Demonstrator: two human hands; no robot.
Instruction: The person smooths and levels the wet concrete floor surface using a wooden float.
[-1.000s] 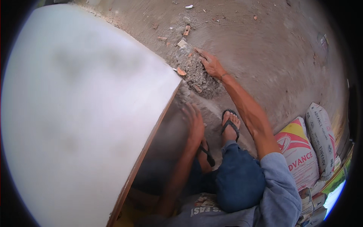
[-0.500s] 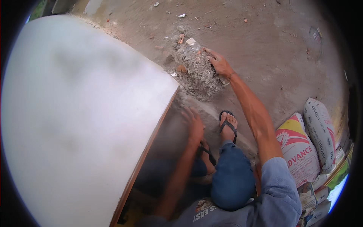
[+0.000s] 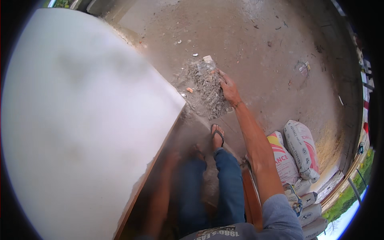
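Observation:
A heap of grey, crumbly rubble (image 3: 210, 90) with a few reddish bits lies on what looks like a flat sheet, whose pale corner (image 3: 230, 110) shows below the heap. My right hand (image 3: 229, 89) grips the sheet's right edge, fingers against the rubble; the thumb is hidden. In the shade beside the large white panel (image 3: 92, 108), my left hand (image 3: 173, 157) is smeared by motion, so its fingers cannot be made out. Nothing can be seen in it.
My sandalled right foot (image 3: 217, 135) stands just below the heap. Printed cement bags (image 3: 302, 150) are stacked at the right. A reddish-brown board (image 3: 251, 196) lies beside my leg. Small debris dots the dusty floor (image 3: 256, 52). The panel's corner juts close to the heap.
My view has risen and shifted, showing more floor and bags at the right. My left hand has moved back toward me, along the panel's edge. My right hand stays at the heap's right side.

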